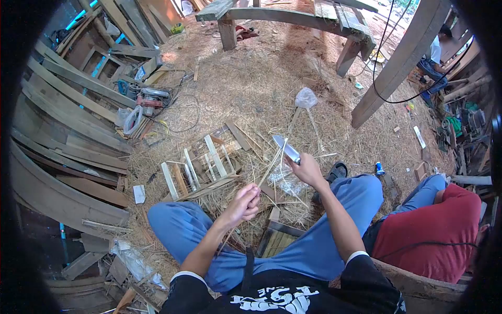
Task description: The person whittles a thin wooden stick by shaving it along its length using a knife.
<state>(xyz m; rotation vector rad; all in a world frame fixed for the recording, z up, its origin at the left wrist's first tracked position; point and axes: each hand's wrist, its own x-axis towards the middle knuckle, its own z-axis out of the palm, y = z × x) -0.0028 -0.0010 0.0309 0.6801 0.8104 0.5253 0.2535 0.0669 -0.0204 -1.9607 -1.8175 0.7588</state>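
Observation:
A knife [285, 148] with a broad shiny blade and dark handle is gripped in my right hand [306, 170], its tip pointing away and to the left. My left hand [241, 205] is closed around the near end of a thin pale strip [269, 170], bamboo or wood by its look. The strip slants up to the right and its far part meets the blade. Below the knife lies a crumpled clear plastic bag [288, 180] among shavings. A dark-framed wooden piece [280, 238] rests between my legs.
Wooden slats in a frame [201, 165] lie ahead on the left. Power tools [151, 99] with cords sit farther left beside stacked boards [78, 115]. A bench [282, 17] and a post [400, 63] stand ahead. A person in red [429, 235] sits close right; another person [435, 60] is farther back.

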